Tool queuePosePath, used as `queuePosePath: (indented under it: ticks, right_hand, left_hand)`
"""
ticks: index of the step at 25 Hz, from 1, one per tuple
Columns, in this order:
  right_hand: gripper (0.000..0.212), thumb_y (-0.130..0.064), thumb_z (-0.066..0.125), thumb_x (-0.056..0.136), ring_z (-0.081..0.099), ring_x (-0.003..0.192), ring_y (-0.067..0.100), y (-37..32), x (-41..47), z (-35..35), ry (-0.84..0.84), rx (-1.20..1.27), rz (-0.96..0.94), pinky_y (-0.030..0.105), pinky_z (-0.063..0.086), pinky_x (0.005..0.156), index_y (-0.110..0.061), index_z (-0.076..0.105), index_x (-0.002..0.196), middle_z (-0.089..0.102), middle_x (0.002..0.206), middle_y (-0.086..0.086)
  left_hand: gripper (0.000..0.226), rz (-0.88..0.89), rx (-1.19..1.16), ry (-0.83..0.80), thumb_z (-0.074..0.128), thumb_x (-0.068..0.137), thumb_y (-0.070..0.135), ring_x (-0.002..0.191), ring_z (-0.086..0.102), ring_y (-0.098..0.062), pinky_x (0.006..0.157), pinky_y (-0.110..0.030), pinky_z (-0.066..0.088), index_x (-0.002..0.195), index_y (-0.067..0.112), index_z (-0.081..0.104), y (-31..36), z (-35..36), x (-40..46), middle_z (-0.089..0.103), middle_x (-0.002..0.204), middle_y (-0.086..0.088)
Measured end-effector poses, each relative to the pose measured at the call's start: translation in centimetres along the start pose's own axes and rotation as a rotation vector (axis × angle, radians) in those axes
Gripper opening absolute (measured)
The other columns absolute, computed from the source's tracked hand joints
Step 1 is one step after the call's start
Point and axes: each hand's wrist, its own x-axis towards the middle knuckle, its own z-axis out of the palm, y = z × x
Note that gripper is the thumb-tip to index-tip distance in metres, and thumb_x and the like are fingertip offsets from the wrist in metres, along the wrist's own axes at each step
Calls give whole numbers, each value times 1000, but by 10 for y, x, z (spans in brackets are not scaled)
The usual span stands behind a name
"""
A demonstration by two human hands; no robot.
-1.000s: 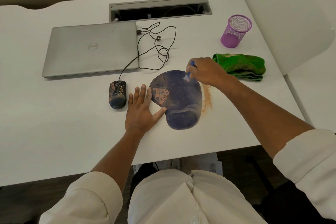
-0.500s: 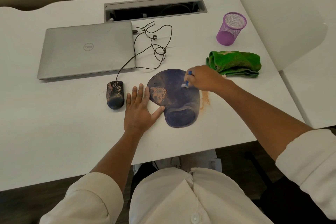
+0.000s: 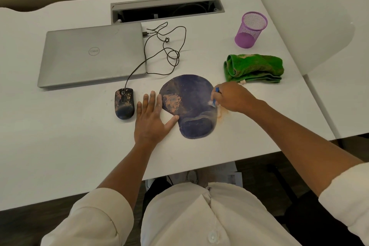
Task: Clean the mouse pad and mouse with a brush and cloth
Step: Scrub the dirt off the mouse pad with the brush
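Person is seated at the white desk (image 3: 60,146), both forearms bare, cream sleeves rolled to the elbows.

Left hand (image 3: 151,120): palm down, flat on the desk, fingers straight and slightly spread, pointing away from the body. Thumb splayed out to the right, its tip touching the left edge of the dark blue rounded mouse pad with a raised wrist rest (image 3: 191,106). Holding nothing, looks like it's bracing the pad.

Right hand (image 3: 231,98): fingers curled round a small blue-handled brush with white bristles (image 3: 214,100). Arm reaches in from the right, wrist angled toward the pad. Bristles are down at the pad's right edge, about mid-height. Handle tip pokes out above the knuckles.

Pad lies flat at desk centre, wrist rest toward the person. Orange-brown dirt patch on its left part, just beside the left fingertips; a smear of the same orange dust on the desk just off the pad's right edge, under the right hand.

Dark wired computer mouse speckled with orange dirt (image 3: 124,104) sits just left of the left hand, not touching it. Its black cable (image 3: 169,54) loops back to the closed silver laptop (image 3: 91,54).

Folded green terry cloth with brown stains (image 3: 253,68) lies beyond the right hand, near it. Purple mesh pen cup (image 3: 250,30) stands behind the cloth. Grey cable tray (image 3: 167,7) is set into the far side of the desk.
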Motion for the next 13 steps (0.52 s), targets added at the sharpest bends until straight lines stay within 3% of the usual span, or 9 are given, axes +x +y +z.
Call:
queuePosePath:
  ticks: [2, 5, 10, 13]
  right_hand:
    - [24, -18, 50, 88, 65, 75, 28, 5, -5, -3, -10, 30, 7, 47, 55, 74, -16, 73, 81, 73, 80, 9]
    - [28, -22, 48, 96, 65, 77, 28, 3, -4, -11, 172, 134, -44, 44, 53, 72, -14, 73, 90, 72, 83, 8]
    - [25, -20, 51, 93, 61, 77, 28, 3, -10, 6, 6, 15, 4, 42, 50, 72, -7, 72, 92, 70, 87, 14]
    - [27, -19, 48, 94, 57, 69, 21, 2, -12, -1, 103, 111, -38, 38, 48, 67, -13, 74, 92, 70, 84, 9]
  left_hand:
    - [99, 1, -2, 4, 33, 90, 82, 158, -7, -23, 128, -44, -1, 164, 20, 9, 0, 0, 0, 0, 172, -4]
    - [99, 3, 0, 6, 34, 90, 81, 158, -6, -23, 128, -44, -1, 164, 19, 10, -1, 0, 0, 1, 172, -5]
    - [99, 0, 4, 3, 36, 91, 80, 158, -6, -23, 128, -42, -2, 164, 19, 9, 0, 0, 0, 1, 172, -5]
    - [99, -1, 6, -6, 35, 90, 81, 158, -7, -23, 128, -42, -3, 164, 20, 8, 0, 1, 0, 0, 172, -4]
